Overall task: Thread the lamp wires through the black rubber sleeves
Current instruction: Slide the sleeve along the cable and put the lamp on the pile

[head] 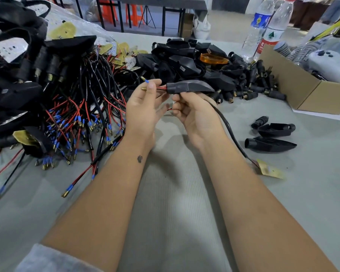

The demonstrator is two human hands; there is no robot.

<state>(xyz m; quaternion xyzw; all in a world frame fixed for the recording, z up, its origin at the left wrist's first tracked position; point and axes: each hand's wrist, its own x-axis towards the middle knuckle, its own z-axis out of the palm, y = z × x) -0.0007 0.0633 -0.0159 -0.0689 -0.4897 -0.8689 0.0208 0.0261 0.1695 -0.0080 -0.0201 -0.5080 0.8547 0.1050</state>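
Bare grey table (pixel 177 193) is left open between and in front of the forearms, so that lane can be passed through freely. The whole left side is blocked by a tangled heap of red and black wires (pixel 82 114). Straight ahead, the far edge is walled off by a pile of black housings (pixel 194 61). To the right, room is cut down by a cardboard box (pixel 302 89), two loose black housings (pixel 271 136) and two water bottles (pixel 267 26).
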